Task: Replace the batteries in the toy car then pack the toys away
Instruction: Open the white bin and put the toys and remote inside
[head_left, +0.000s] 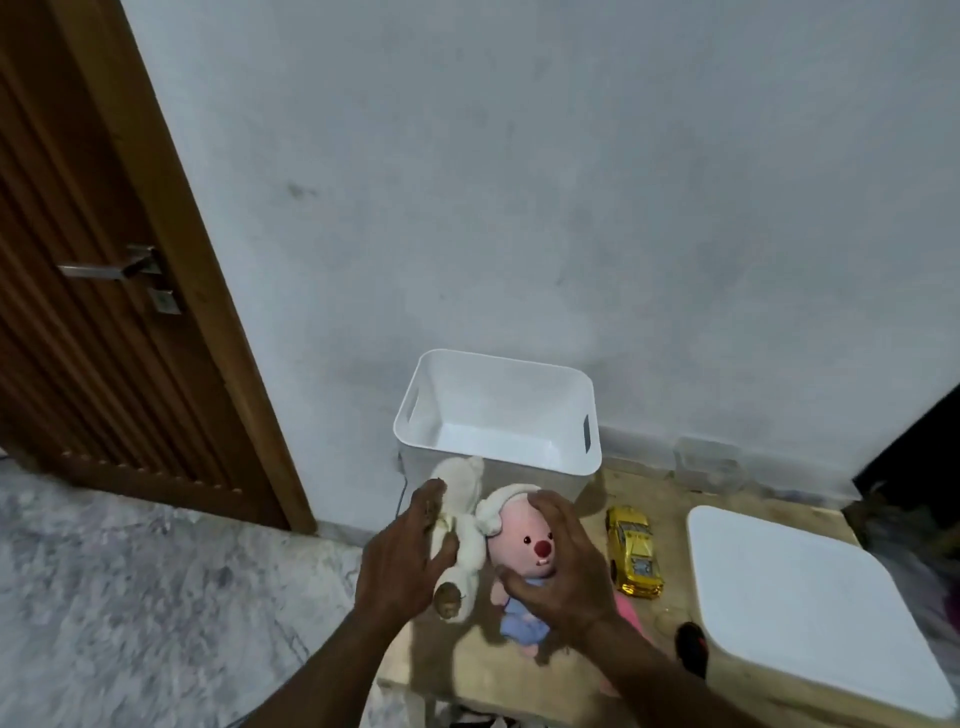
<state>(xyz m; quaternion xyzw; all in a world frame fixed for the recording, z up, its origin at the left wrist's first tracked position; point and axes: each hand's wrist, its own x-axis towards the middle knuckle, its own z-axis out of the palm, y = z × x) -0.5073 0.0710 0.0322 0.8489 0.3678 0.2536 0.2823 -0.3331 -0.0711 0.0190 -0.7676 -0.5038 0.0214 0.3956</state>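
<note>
My left hand (402, 553) grips a cream plush toy (462, 519) by its body, just in front of the white storage bin (519, 462). My right hand (558, 561) is wrapped around a pink plush doll (519, 545) with a red nose and a blue outfit. Both toys are held over the low wooden table (665, 618). The bin stands open against the wall with nothing visible inside. A shiny gold toy car (635, 551) lies on the table to the right of the doll, apart from both hands.
A white lid (810, 603) lies flat on the table's right side. Something black and red (693, 649) sits near the lid's front left edge. A clear plastic container (709, 462) stands by the wall. A brown door (93, 260) is at left, above marble floor (130, 597).
</note>
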